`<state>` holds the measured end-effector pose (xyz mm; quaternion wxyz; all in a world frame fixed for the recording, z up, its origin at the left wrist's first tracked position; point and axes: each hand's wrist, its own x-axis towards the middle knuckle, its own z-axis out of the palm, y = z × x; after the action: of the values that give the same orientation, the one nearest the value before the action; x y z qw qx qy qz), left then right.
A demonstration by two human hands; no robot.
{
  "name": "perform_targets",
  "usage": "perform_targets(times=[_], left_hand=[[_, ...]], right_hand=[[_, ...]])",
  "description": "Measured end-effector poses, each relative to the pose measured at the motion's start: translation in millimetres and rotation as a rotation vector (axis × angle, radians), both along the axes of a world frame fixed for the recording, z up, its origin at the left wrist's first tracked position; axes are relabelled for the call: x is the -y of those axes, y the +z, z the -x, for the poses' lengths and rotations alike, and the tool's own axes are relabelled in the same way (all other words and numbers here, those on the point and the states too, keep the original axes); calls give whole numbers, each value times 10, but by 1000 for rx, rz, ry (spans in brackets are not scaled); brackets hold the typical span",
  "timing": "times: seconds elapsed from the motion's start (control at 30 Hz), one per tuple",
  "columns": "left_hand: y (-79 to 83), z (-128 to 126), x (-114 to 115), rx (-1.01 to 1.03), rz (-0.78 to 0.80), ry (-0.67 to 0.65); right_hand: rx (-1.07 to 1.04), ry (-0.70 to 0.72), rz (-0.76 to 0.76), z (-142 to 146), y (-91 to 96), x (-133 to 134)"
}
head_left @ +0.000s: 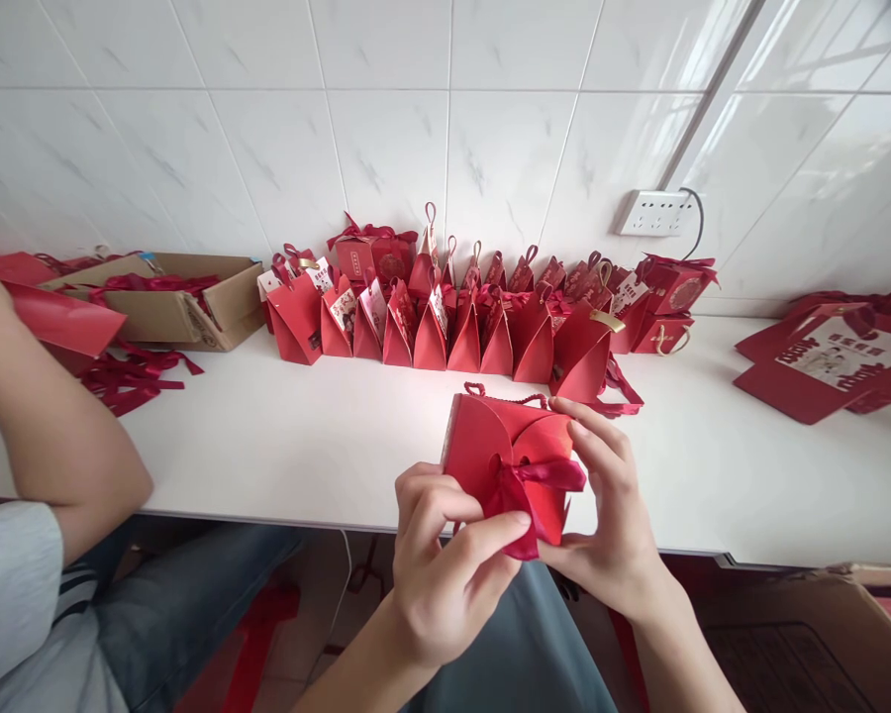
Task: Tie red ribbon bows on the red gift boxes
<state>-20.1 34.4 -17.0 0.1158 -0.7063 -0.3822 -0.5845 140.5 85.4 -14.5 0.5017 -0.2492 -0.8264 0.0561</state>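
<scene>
Just past the table's front edge I hold up a small red gift box [475, 436] with curved overlapping flaps and a cord loop on top. A dark red satin ribbon [553, 475] comes out at the middle of its face and is tied there. My left hand [452, 564] pinches the lower ribbon end between thumb and forefinger. Around the box's right side, my right hand [609, 505] is closed, with fingers at the top corner and thumb underneath. The box's back is hidden.
Rows of red gift boxes [464, 342] stand along the tiled wall. At left are a cardboard box [230, 307] of ribbons and a co-worker's arm [66, 426]. Flat red boxes [809, 386] lie at right. An open carton [787, 614] sits below; a power socket [657, 213] is above.
</scene>
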Motion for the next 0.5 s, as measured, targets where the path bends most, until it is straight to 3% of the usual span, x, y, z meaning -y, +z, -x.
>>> perform_targets(times=[0.5], left_hand=[[0,-13,-27,74,-11,-53]], right_hand=[[5,32,18,9,12,-19]])
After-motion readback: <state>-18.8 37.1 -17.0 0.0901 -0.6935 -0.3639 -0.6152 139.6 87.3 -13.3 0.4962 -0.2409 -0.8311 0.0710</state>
